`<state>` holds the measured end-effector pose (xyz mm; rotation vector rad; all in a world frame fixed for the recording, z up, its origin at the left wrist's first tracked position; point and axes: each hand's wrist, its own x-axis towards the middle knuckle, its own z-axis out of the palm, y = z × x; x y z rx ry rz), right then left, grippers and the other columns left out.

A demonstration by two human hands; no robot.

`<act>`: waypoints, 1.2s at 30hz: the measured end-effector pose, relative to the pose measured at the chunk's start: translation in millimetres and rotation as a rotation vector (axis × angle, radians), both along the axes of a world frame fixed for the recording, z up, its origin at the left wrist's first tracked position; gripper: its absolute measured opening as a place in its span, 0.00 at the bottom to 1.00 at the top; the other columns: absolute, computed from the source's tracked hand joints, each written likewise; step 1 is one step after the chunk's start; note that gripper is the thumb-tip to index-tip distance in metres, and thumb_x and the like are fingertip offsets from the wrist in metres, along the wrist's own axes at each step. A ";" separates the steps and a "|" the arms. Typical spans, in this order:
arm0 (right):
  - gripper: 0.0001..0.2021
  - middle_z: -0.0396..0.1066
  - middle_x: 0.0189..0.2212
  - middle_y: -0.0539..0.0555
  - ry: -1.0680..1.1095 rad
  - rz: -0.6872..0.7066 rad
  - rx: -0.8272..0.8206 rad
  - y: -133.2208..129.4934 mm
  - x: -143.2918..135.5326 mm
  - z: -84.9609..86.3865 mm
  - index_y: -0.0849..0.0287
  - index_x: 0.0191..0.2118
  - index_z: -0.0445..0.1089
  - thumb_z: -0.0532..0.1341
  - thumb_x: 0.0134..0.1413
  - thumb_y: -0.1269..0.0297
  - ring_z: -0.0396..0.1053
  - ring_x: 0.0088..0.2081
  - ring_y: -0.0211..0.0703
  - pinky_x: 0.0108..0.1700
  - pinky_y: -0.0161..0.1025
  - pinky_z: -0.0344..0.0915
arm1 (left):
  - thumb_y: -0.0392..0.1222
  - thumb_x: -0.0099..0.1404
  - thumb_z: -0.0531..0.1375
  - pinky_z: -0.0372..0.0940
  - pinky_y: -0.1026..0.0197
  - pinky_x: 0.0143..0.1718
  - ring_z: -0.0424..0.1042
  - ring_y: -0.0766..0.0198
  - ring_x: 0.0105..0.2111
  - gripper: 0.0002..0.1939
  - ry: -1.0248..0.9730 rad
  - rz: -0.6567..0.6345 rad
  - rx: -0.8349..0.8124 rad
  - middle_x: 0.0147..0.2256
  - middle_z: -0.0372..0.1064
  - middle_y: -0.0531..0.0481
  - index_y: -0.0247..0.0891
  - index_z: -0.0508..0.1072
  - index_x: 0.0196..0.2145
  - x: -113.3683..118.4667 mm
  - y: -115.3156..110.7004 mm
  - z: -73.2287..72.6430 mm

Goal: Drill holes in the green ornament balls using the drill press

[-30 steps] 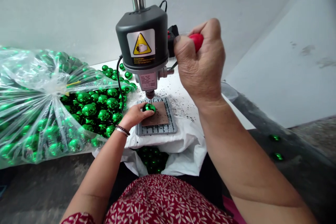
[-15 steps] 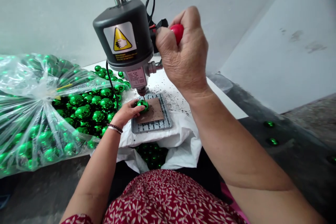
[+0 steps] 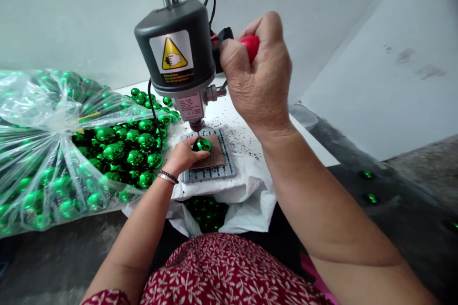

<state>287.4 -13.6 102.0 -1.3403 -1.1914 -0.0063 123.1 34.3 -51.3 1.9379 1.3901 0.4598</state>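
Note:
My left hand (image 3: 186, 155) holds a shiny green ball (image 3: 203, 145) between thumb and fingers on a brown board (image 3: 215, 153), which lies on the grey slotted base plate (image 3: 229, 171). Directly above the ball hangs the black drill press head (image 3: 175, 47) with a yellow warning label; its chuck (image 3: 196, 126) points down at the ball. Whether the bit touches the ball is too small to tell. At the right of the drill head, my right hand (image 3: 263, 71) is wrapped round a red knob (image 3: 251, 47).
A clear plastic bag (image 3: 59, 128) full of green balls spreads over the left side. Loose green balls (image 3: 141, 97) lie behind it on the white table (image 3: 311, 138). Below the base plate, white cloth (image 3: 255, 200) surrounds more green balls (image 3: 207, 214). Dark shavings dot the tabletop.
The view has shifted slightly. My left hand and the ball have moved a little right on the board, and more of the ball shows. My right hand keeps its grip on the knob.

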 end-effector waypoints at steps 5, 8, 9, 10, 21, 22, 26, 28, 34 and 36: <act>0.13 0.53 0.25 0.44 0.019 0.021 0.078 -0.5 2.0 -5.4 0.58 0.32 0.53 0.61 0.57 0.64 0.50 0.28 0.27 0.35 0.29 0.55 | 0.44 0.52 0.72 0.68 0.56 0.50 0.75 0.56 0.41 0.37 -0.065 0.044 -0.070 0.39 0.78 0.47 0.33 0.73 0.59 1.0 -4.4 0.0; 0.10 0.55 0.26 0.43 -0.026 0.014 0.140 -5.7 2.5 -16.5 0.57 0.32 0.54 0.59 0.57 0.63 0.52 0.28 0.27 0.36 0.30 0.58 | 0.42 0.52 0.71 0.68 0.56 0.49 0.75 0.55 0.41 0.35 -0.114 0.022 -0.098 0.40 0.78 0.47 0.33 0.74 0.58 1.0 -6.5 0.3; 0.09 0.55 0.25 0.44 -0.048 0.004 0.155 -8.6 2.6 -21.4 0.57 0.32 0.55 0.58 0.58 0.63 0.53 0.27 0.27 0.35 0.30 0.58 | 0.42 0.52 0.71 0.68 0.56 0.49 0.75 0.55 0.41 0.34 -0.127 0.012 -0.107 0.40 0.78 0.47 0.33 0.74 0.57 1.0 -6.9 0.1; 0.09 0.55 0.25 0.44 -0.073 -0.009 0.161 -11.8 2.8 -26.6 0.57 0.32 0.55 0.57 0.58 0.63 0.53 0.27 0.27 0.34 0.30 0.58 | 0.42 0.52 0.70 0.68 0.57 0.48 0.75 0.55 0.42 0.33 -0.139 0.006 -0.112 0.41 0.78 0.48 0.34 0.75 0.57 0.9 -7.0 -0.4; 0.06 0.58 0.22 0.45 -0.228 -0.096 0.155 -32.6 6.1 -62.8 0.54 0.31 0.57 0.56 0.56 0.62 0.56 0.23 0.30 0.30 0.33 0.59 | 0.44 0.52 0.70 0.68 0.59 0.48 0.75 0.57 0.43 0.26 -0.201 -0.048 -0.046 0.43 0.78 0.51 0.38 0.78 0.49 -3.4 -3.0 -13.4; 0.06 0.58 0.22 0.45 -0.228 -0.099 0.161 -33.1 6.0 -66.0 0.54 0.31 0.57 0.56 0.56 0.62 0.57 0.23 0.30 0.30 0.34 0.59 | 0.44 0.52 0.70 0.68 0.59 0.48 0.75 0.57 0.43 0.25 -0.204 -0.050 -0.041 0.42 0.78 0.52 0.38 0.78 0.48 -3.6 -2.9 -14.0; 0.06 0.58 0.23 0.46 -0.235 -0.130 0.198 -34.2 4.7 -79.2 0.53 0.32 0.59 0.57 0.57 0.60 0.57 0.25 0.32 0.30 0.35 0.60 | 0.44 0.51 0.70 0.68 0.58 0.49 0.74 0.56 0.43 0.23 -0.201 -0.051 -0.045 0.40 0.78 0.52 0.38 0.79 0.46 -3.9 -3.1 -14.0; 0.07 0.59 0.23 0.47 -0.235 -0.148 0.232 -33.6 3.4 -84.3 0.54 0.32 0.60 0.57 0.58 0.59 0.58 0.25 0.33 0.29 0.35 0.60 | 0.43 0.51 0.70 0.68 0.58 0.50 0.75 0.56 0.44 0.24 -0.201 -0.040 -0.036 0.41 0.79 0.52 0.38 0.78 0.47 -3.8 -3.5 -13.4; 0.05 0.65 0.26 0.47 -0.234 -0.159 0.312 -30.2 -1.2 -99.3 0.54 0.34 0.62 0.57 0.60 0.61 0.63 0.27 0.32 0.30 0.34 0.62 | 0.43 0.51 0.70 0.68 0.59 0.46 0.75 0.57 0.41 0.23 -0.215 -0.052 -0.019 0.40 0.79 0.51 0.38 0.78 0.46 -4.1 -4.1 -15.3; 0.03 0.65 0.27 0.48 -0.253 -0.132 0.353 -30.1 -2.1 -106.6 0.55 0.34 0.62 0.57 0.59 0.64 0.64 0.28 0.32 0.31 0.34 0.62 | 0.43 0.52 0.69 0.68 0.59 0.45 0.75 0.57 0.40 0.21 -0.225 -0.067 -0.022 0.38 0.78 0.51 0.37 0.78 0.45 -4.3 -4.0 -16.3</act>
